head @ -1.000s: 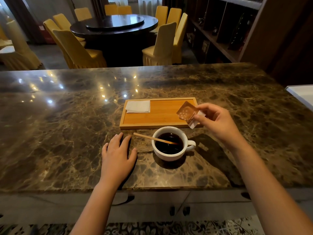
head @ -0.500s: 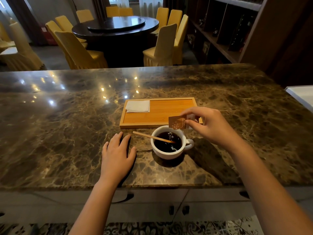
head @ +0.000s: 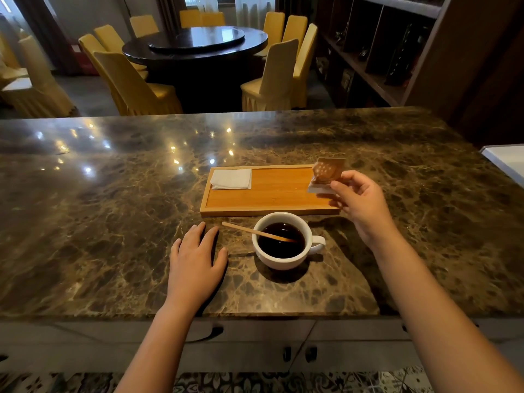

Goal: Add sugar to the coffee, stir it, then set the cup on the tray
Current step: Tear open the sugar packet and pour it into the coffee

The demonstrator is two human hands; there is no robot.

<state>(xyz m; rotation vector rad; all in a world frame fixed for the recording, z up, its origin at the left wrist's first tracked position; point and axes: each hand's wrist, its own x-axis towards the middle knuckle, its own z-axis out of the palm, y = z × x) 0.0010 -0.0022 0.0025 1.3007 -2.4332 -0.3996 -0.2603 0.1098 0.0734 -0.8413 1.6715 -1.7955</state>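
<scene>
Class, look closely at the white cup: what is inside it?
The cup holds dark coffee, with a wooden stir stick slanting into it and leaning on the rim. The stick's lower end is hidden under the coffee, and any sugar in there cannot be seen.

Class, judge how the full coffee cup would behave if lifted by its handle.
The white coffee cup looks ceramic, so probably rigid and breakable. Coffee sits near the rim, so tilting likely spills. The loose wooden stirrer leaning inside may slide.

Sugar packet (head: 329, 172) in right hand (head: 358, 198) above tray (head: 272, 211), beyond cup (head: 283, 245).
</scene>
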